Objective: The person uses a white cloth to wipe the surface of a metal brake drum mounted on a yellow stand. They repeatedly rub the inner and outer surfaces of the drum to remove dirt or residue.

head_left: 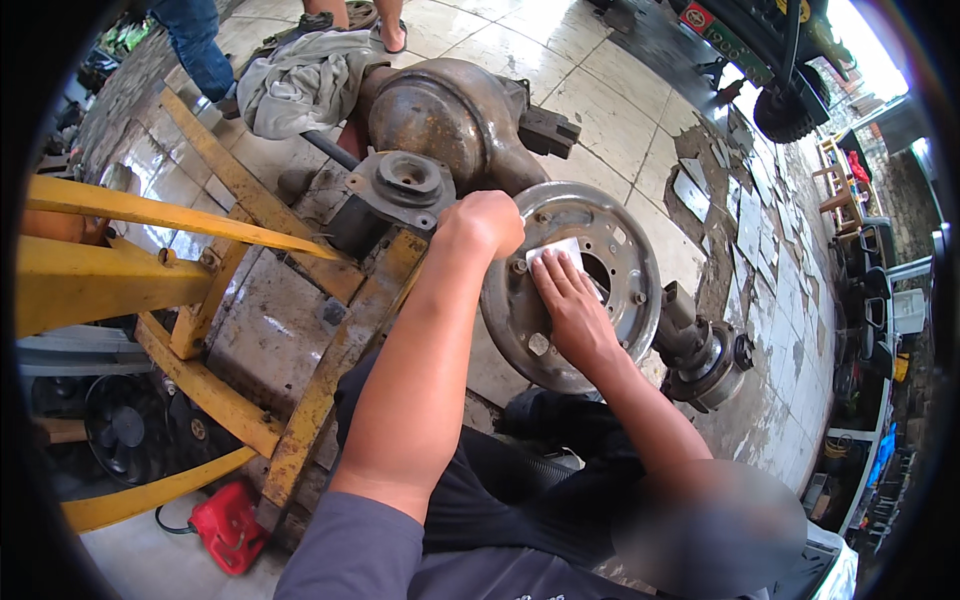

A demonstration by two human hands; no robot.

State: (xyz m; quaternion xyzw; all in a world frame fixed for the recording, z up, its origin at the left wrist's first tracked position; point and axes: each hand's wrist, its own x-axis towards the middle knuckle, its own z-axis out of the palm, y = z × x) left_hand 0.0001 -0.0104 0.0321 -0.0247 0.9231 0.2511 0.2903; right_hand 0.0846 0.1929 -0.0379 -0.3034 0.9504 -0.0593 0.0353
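The right hand (pixel 574 308) lies flat on a white pad (pixel 553 251) against the spotty metal wheel (pixel 513 310); cleaning looks unfinished. I can't tell what the curled left hand (pixel 488 222) grips.

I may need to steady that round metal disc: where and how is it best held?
Probably by the outer rim of the disc, from the upper right, curling over the edge: it forms a rounded ring, uncovered there, while the left hand is at the upper left and the right hand lies over the face.
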